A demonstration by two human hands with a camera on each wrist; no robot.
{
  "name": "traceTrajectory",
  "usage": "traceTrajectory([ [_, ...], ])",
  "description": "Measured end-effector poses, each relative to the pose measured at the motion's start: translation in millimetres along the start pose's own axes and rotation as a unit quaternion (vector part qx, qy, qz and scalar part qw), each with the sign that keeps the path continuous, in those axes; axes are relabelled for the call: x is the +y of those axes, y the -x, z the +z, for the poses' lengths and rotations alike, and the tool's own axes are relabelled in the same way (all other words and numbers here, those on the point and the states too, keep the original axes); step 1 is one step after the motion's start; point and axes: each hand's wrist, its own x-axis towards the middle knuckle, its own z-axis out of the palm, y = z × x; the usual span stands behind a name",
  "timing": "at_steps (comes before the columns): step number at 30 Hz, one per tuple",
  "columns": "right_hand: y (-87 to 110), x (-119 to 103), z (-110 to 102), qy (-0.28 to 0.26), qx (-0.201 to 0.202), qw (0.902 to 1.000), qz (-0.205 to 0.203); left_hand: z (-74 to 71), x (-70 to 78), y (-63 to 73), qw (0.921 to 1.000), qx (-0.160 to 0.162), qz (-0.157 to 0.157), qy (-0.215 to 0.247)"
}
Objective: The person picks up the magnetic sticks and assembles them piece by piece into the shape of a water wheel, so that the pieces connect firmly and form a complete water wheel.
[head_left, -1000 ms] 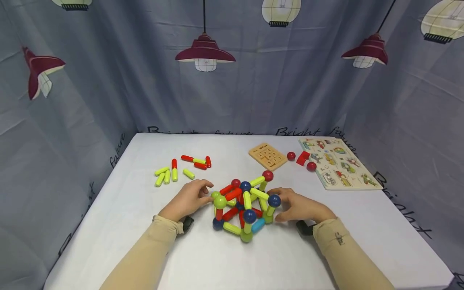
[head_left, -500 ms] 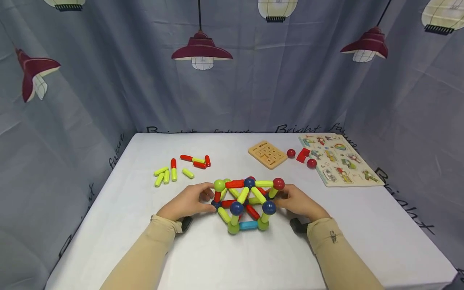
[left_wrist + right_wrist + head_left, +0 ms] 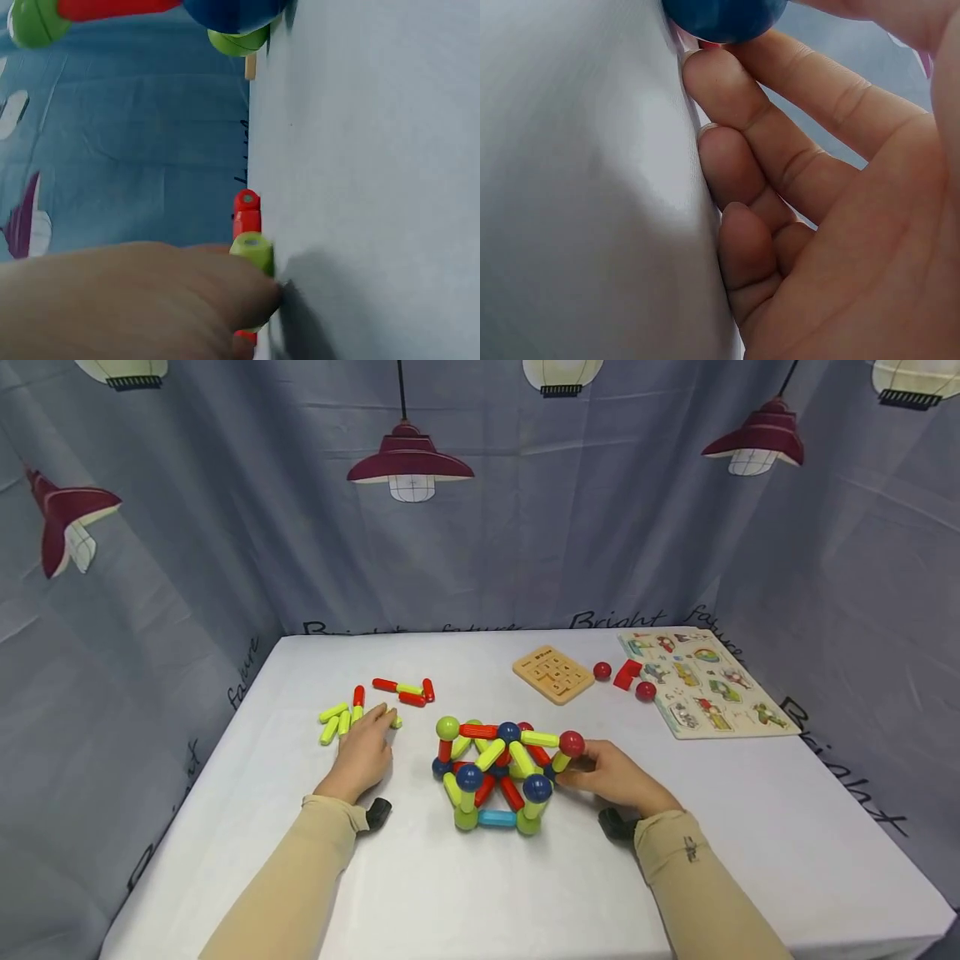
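A frame of colored balls and rods, like a magnetic building set point(image 3: 497, 819), stands on the white table in the head view. At its right side my right hand point(image 3: 611, 774) holds a dark blue ball point(image 3: 724, 16) low on the frame, between thumb and curved index finger; the other fingers lie against the tabletop. My left hand point(image 3: 362, 756) reaches over the loose rods, fingers stretched forward. Its fingertips are right at a short yellow-green rod point(image 3: 253, 251) and partly cover it. Behind that rod shows a red rod point(image 3: 247, 217) in the left wrist view.
Several yellow-green rods point(image 3: 329, 730) lie left of my left hand, and red rods point(image 3: 412, 699) lie beyond it. At the back are a wooden number board point(image 3: 553, 674), red balls point(image 3: 646, 691), red pieces point(image 3: 627, 674) and a picture board point(image 3: 708, 685). A curtain surrounds the table.
My left hand has left the frame's left side and moved left and forward to the loose rods. Earlier the frame was turned; my right hand stays on it.
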Motion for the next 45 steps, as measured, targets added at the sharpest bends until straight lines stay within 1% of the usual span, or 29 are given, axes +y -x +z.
traceTrajectory([
  [3, -1.6, 0, 0, -0.005, -0.004, 1.0, -0.001, -2.2, 1.6, 3.1, 0.9996, 0.016, 0.022, -0.009],
  [7, -2.5, 2, 1, -0.01, -0.004, 0.9999, 0.0, -8.2, 6.6, 6.6, 0.9991, 0.014, 0.038, -0.015],
  [9, -2.4, 3, 1, -0.011, -0.002, 0.9999, 0.002, -11.0, 8.4, 7.7, 0.9986, 0.011, 0.043, -0.029],
  [10, -2.2, 4, 0, -0.011, -0.001, 0.9999, 0.003, -12.3, 9.3, 8.4, 0.9975, 0.015, 0.053, -0.043],
  [11, -2.0, 5, 0, -0.011, -0.002, 0.9999, 0.003, -13.6, 10.5, 9.2, 0.996, 0.028, 0.066, -0.053],
  [12, -1.8, 6, 0, -0.011, -0.002, 0.9999, 0.003, -15.9, 12.7, 10.0, 0.9938, 0.05, 0.086, -0.051],
  [13, -1.6, 6, 0, -0.011, -0.002, 0.9999, 0.004, -18.6, 15.3, 11.5, 0.9894, 0.078, 0.115, -0.042],
  [14, -1.5, 7, 0, -0.013, -0.001, 0.9999, 0.007, -21.4, 17.9, 13.5, 0.9821, 0.112, 0.149, -0.026],
  [15, -1.5, 7, 0, -0.014, -0.002, 0.9999, 0.007, -24.6, 21.3, 15.7, 0.97, 0.15, 0.192, -0.005],
  [16, -1.6, 7, 0, -0.013, -0.004, 0.9999, 0.006, -28.2, 25.2, 18.1, 0.9543, 0.183, 0.236, 0.017],
  [17, -2.0, 7, 0, -0.012, -0.004, 0.9999, 0.007, -31.8, 29.6, 20.7, 0.9357, 0.21, 0.28, 0.042],
  [18, -2.3, 7, 0, -0.011, -0.004, 0.9999, 0.008, -35.4, 34.1, 23.5, 0.916, 0.229, 0.325, 0.057],
  [19, -2.7, 6, 0, -0.01, -0.003, 0.9999, 0.009, -37.9, 38.5, 26.7, 0.8995, 0.239, 0.361, 0.062],
  [20, -3.1, 6, 0, -0.008, -0.004, 0.9999, 0.008, -39.6, 42.8, 29.6, 0.8873, 0.244, 0.387, 0.06],
  [21, -3.2, 5, 0, -0.007, -0.005, 0.9999, 0.007, -41.1, 47.5, 32.3, 0.8787, 0.245, 0.407, 0.052],
  [22, -3.4, 5, -1, -0.005, -0.006, 1.0, 0.005, -41.9, 51.5, 34.7, 0.8754, 0.24, 0.418, 0.039],
  [23, -3.1, 4, -1, -0.007, -0.005, 0.9999, 0.008, -42.2, 55.3, 36.8, 0.8743, 0.232, 0.425, 0.026],
  [26, -2.5, 2, -1, -0.005, -0.005, 1.0, 0.006, -39.3, 62.0, 39.1, 0.8789, 0.209, 0.429, -0.006],
  [29, -1.9, 2, -2, -0.001, -0.004, 1.0, 0.004, -31.6, 65.1, 36.5, 0.8786, 0.198, 0.434, -0.014],
  [31, -2.2, 3, -2, 0.0, -0.002, 1.0, 0.004, -25.6, 66.8, 33.5, 0.8765, 0.198, 0.439, -0.012],
  [33, -2.2, 4, -2, 0.0, 0.0, 1.0, 0.006, -20.7, 68.7, 30.7, 0.8763, 0.199, 0.439, -0.009],
  [36, -2.3, 4, -2, -0.005, 0.0, 1.0, 0.006, -16.2, 69.4, 28.5, 0.8792, 0.201, 0.432, -0.006],
  [38, -2.5, 4, -2, -0.01, -0.002, 0.9999, 0.008, -15.0, 67.9, 28.1, 0.8834, 0.202, 0.423, -0.003],
  [39, -2.5, 4, -1, -0.012, -0.004, 0.9999, 0.008, -14.8, 66.6, 28.2, 0.8882, 0.198, 0.415, 0.001],
  [41, -2.5, 5, -1, -0.017, -0.007, 0.9998, 0.01, -14.9, 62.3, 28.2, 0.9045, 0.181, 0.386, 0.019],
  [42, -2.6, 5, 0, -0.019, -0.007, 0.9997, 0.011, -14.4, 58.7, 27.4, 0.9194, 0.172, 0.352, 0.029],
  [43, -2.5, 5, 0, -0.019, -0.01, 0.9997, 0.008, -13.8, 54.5, 26.5, 0.9367, 0.162, 0.308, 0.037],
  [44, -2.4, 6, 0, -0.019, -0.011, 0.9997, 0.006, -13.2, 49.8, 25.6, 0.9545, 0.15, 0.254, 0.044],
  [45, -2.3, 6, 0, -0.02, -0.013, 0.9997, 0.005, -12.3, 44.0, 24.1, 0.9703, 0.138, 0.193, 0.048],
])
